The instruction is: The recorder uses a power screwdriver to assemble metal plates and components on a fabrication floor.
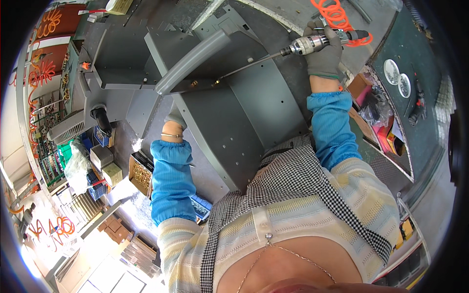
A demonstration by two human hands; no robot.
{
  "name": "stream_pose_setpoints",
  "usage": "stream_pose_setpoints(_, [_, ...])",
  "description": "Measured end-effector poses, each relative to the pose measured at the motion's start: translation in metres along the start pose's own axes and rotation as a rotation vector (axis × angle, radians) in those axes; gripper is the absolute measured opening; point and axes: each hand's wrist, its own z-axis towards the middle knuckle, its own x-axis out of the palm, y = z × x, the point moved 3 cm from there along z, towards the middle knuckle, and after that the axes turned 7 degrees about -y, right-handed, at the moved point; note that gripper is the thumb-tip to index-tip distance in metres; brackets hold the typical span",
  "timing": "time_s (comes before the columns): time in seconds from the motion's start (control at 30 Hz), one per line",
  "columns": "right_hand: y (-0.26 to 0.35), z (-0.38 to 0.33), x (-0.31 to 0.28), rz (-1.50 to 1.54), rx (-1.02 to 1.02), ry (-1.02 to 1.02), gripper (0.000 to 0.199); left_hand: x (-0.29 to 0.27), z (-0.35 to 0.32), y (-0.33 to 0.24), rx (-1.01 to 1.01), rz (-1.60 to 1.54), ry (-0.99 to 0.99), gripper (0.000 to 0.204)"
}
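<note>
Right hand (326, 53), grey glove, wrapped tight round the body of an air screwdriver (312, 43) up at about 1 o'clock. Long thin bit (249, 62) running down toward 11, tip meeting a seam on the big grey sheet-metal housing (234, 122) near a small brass screw (194, 83). Wrist bent back, forearm in a blue sleeve cover reaching straight up from the body.

Left hand (175, 119), also gloved, mostly tucked behind the housing's left edge at roughly 9 o'clock. Looks pressed against the panel to steady it, but can't tell if those fingers are curled or flat. Thin bracelet on the wrist.

Handling guess: driver looks solid, a bit top-heavy with that orange coiled hose (337, 17) tugging at the back, so best gripped mid-body like now. Housing looks stiff, bulky, probably sharp along the folded edges, better braced on a flat face than a rim.

Further out: box of brass screws (140, 175) at 8 o'clock on the counter (122, 136).
</note>
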Motion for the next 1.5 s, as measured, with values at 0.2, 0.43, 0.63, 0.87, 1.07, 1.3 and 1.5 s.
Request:
stream_pose_setpoints(0.2, [0.002,-0.006,-0.008,0.022,0.047,-0.067,0.030,0.006,0.003,0.003,-0.010,0.015,0.052,0.026])
stream_pose_setpoints(0.43, [-0.001,-0.008,-0.016,0.054,0.074,-0.094,0.028,0.009,-0.001,0.004,-0.013,0.038,0.118,0.026])
stream_pose_setpoints(0.63, [-0.012,0.012,-0.021,0.074,0.069,-0.064,0.026,-0.003,-0.025,0.003,-0.009,0.070,0.169,0.026])
stream_pose_setpoints(0.87, [-0.003,0.005,-0.006,0.111,0.108,0.116,0.026,-0.001,-0.025,0.010,-0.024,0.084,0.216,0.026])
stream_pose_setpoints(1.07, [-0.012,0.008,-0.019,0.066,0.131,0.030,0.028,0.002,-0.025,0.020,-0.047,0.089,0.257,0.026])
stream_pose_setpoints(1.3, [-0.021,0.024,-0.015,0.158,0.129,0.122,0.025,0.007,-0.023,0.020,-0.054,0.123,0.325,0.027])
stream_pose_setpoints(1.5, [-0.023,0.006,0.024,-0.020,0.098,0.270,0.027,0.017,-0.029,0.013,-0.057,0.144,0.367,0.027])
